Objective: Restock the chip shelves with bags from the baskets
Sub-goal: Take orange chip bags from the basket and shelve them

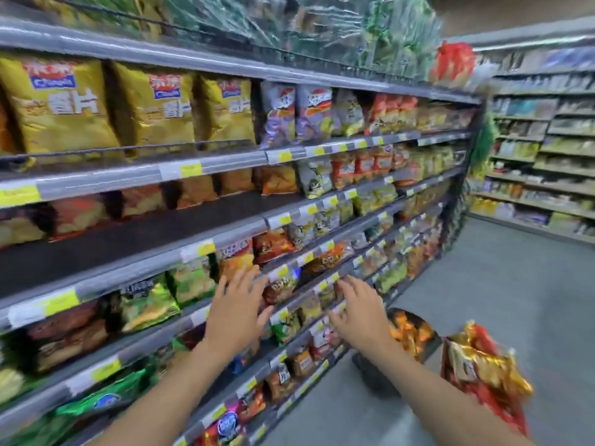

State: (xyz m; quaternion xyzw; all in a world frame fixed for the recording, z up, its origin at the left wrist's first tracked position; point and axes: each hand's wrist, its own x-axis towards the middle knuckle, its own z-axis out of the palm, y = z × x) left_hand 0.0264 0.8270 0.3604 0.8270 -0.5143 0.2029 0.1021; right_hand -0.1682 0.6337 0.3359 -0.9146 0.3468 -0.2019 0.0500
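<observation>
Head view, aisle seen obliquely: the chip shelves (145, 263) run from the left edge toward the upper right of the frame, with yellow price tags (190, 169) along their grey rails. Large gold bags (61, 104) are ranged at the upper left; below them, at centre left, a bare dark shelf board (128, 239) is shown with orange bags (196, 191) at its back.

The left hand (236, 312) is seen at lower centre, fingers straight and spread, nothing held, its fingertips in front of an orange bag (236, 257); contact cannot be told because of blur. The right hand (360, 313) is seen just to its right, likewise flat and spread with nothing gripped, before small bags on a lower shelf.

The baskets are placed on the grey floor (499, 284) at lower right: a dark basket (431, 331) filled with orange bags (409, 333), partly hidden by the right forearm, and, nearer the corner, a red basket (502, 413) heaped with gold and red bags (483, 362)
</observation>
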